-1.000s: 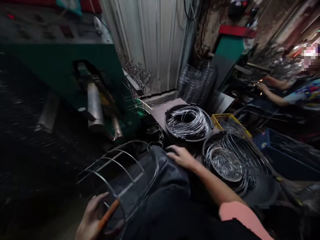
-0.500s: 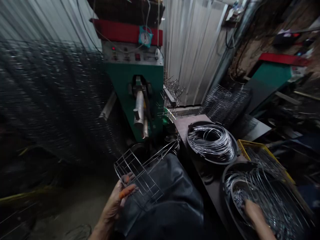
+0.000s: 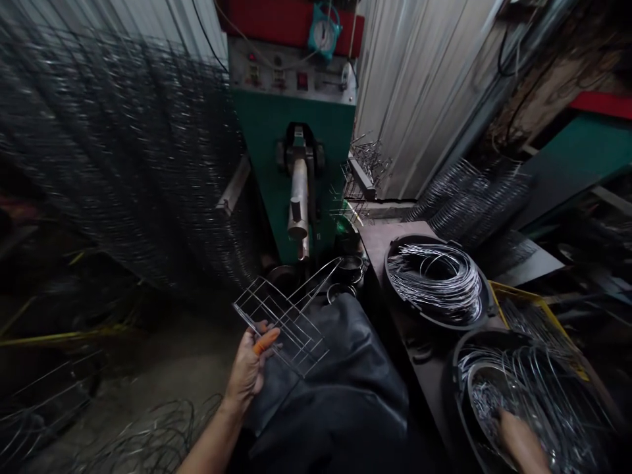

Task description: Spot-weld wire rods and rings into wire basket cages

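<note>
A wire rack [image 3: 291, 322] with a long looped end is gripped at its left edge by my left hand [image 3: 255, 359], which has orange coverings on some fingers. The rack hangs over the dark apron [image 3: 345, 368] on my lap. At the lower right, my right hand [image 3: 516, 438] reaches into a round metal bowl [image 3: 476, 388] of small metal pieces; its fingertips are hidden among them. That bowl rests inside a large black basin [image 3: 457, 421] with bent wires. Behind it, another black basin [image 3: 395, 293] holds wire rings [image 3: 434, 283].
A green machine [image 3: 261, 131] with a protruding metal cylinder [image 3: 299, 194] stands ahead. Stacked wire racks [image 3: 148, 151] fill the left. A yellow crate [image 3: 538, 299] of rods is on the right. Loose wire [image 3: 162, 434] lies on the floor at lower left.
The view has shifted, bringing the machine nearer. My left hand has turned a little with the rack, which now lies flatter. My right hand is still in the bowl.
</note>
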Available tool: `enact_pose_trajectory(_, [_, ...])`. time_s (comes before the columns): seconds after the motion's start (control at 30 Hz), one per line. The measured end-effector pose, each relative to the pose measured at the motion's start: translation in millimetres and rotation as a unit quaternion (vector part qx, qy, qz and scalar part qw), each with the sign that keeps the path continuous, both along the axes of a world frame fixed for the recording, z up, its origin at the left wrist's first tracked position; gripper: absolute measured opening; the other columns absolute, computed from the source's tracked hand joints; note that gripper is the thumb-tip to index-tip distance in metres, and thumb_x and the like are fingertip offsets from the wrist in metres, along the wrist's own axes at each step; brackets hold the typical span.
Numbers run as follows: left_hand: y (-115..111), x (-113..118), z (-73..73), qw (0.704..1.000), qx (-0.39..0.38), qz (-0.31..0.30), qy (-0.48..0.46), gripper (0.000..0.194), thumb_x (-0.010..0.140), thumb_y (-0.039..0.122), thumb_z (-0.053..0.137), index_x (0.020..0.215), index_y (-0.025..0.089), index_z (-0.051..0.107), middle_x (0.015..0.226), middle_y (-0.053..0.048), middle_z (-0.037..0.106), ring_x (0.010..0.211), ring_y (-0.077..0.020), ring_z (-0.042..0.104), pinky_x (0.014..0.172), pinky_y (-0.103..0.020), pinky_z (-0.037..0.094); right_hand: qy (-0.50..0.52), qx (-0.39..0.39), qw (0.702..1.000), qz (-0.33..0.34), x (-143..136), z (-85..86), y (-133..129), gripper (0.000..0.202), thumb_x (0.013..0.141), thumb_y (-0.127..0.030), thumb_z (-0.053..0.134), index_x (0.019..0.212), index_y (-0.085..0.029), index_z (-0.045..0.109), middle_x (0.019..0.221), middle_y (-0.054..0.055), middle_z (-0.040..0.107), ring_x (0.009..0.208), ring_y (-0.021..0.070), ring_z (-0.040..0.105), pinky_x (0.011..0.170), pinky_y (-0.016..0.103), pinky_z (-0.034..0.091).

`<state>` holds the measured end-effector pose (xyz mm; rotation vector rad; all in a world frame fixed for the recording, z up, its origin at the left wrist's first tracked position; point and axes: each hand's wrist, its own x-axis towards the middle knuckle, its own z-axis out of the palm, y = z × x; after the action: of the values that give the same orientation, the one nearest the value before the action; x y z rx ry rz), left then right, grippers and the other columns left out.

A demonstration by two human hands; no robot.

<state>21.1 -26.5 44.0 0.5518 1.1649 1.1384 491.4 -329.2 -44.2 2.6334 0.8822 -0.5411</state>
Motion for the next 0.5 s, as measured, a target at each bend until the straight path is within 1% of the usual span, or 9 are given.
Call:
enact_pose_trajectory(0.07, [-1, 1, -0.8, 1.000, 0.006, 0.007, -0.004, 0.040, 0.047, 0.027, 0.076, 0.078, 0.020, 0.052, 0.091, 0.000, 0.051, 0.090, -0.0170, 0.053, 0.062, -0.025, 0.048, 0.002, -0.014, 1.000, 0.000, 5, 1.7, 0, 0.034, 0.082, -0.010, 0.034, 0.096, -0.011, 0.066, 0.092, 0.017, 0.068, 0.088, 0.0247, 0.065, 0.077, 0.031, 0.048])
enact_pose_trajectory(0.1, [-1, 1, -1.2, 1.000, 0.007, 0.012, -0.004, 0.040, 0.048, 0.028, 0.076, 0.079, 0.020, 0.051, 0.091, 0.000, 0.050, 0.088, -0.0164, 0.053, 0.062, -0.025, 0.047, 0.008, -0.024, 1.000, -0.003, 8, 2.2, 0, 0.035, 0.081, -0.008, 0.034, 0.096, -0.011, 0.066, 0.093, 0.017, 0.068, 0.088, 0.0242, 0.065, 0.078, 0.030, 0.048])
enact_pose_trajectory(0.2, [-2, 1, -2.0, 0.999, 0.014, 0.032, -0.004, 0.040, 0.049, 0.030, 0.075, 0.078, 0.020, 0.051, 0.092, 0.000, 0.050, 0.088, -0.0170, 0.053, 0.064, -0.027, 0.047, 0.026, -0.054, 0.998, -0.015, 10, 2.8, 2, 0.032, 0.080, -0.009, 0.036, 0.086, -0.011, 0.067, 0.095, 0.018, 0.067, 0.091, 0.0248, 0.064, 0.079, 0.032, 0.048])
enact_pose_trajectory(0.27, [-2, 1, -2.2, 0.999, 0.021, 0.040, -0.010, 0.039, 0.049, 0.031, 0.075, 0.078, 0.020, 0.050, 0.093, 0.000, 0.050, 0.090, -0.0172, 0.053, 0.066, -0.028, 0.047, 0.032, -0.059, 0.998, -0.015, 7, 3.2, 3, 0.028, 0.079, -0.012, 0.038, 0.076, -0.014, 0.066, 0.095, 0.018, 0.067, 0.093, 0.0261, 0.064, 0.081, 0.034, 0.047])
enact_pose_trajectory(0.4, [-4, 0, -3.5, 0.998, 0.029, 0.047, -0.015, 0.038, 0.050, 0.032, 0.074, 0.078, 0.020, 0.050, 0.094, 0.002, 0.050, 0.091, -0.0162, 0.052, 0.070, -0.028, 0.045, 0.051, -0.044, 0.998, 0.007, 0, 6.0, 6, 0.023, 0.077, -0.021, 0.044, 0.060, -0.022, 0.060, 0.089, 0.021, 0.067, 0.089, 0.0276, 0.064, 0.078, 0.034, 0.047])
enact_pose_trajectory(0.47, [-5, -1, -4.6, 0.998, 0.023, 0.051, -0.010, 0.037, 0.051, 0.031, 0.073, 0.078, 0.021, 0.050, 0.091, 0.002, 0.051, 0.090, -0.0162, 0.053, 0.071, -0.028, 0.044, 0.057, -0.016, 0.998, 0.021, 0, 7.3, 6, 0.018, 0.072, -0.019, 0.049, 0.058, -0.024, 0.058, 0.088, 0.020, 0.068, 0.087, 0.0280, 0.065, 0.076, 0.033, 0.047])
enact_pose_trajectory(0.5, [-5, -1, -5.1, 0.998, 0.020, 0.052, -0.009, 0.037, 0.051, 0.031, 0.073, 0.078, 0.021, 0.050, 0.089, 0.002, 0.052, 0.089, -0.0160, 0.053, 0.072, -0.029, 0.043, 0.047, 0.011, 0.999, 0.024, 1, 7.8, 5, 0.015, 0.069, -0.017, 0.051, 0.057, -0.024, 0.058, 0.086, 0.019, 0.068, 0.085, 0.0282, 0.065, 0.075, 0.033, 0.048])
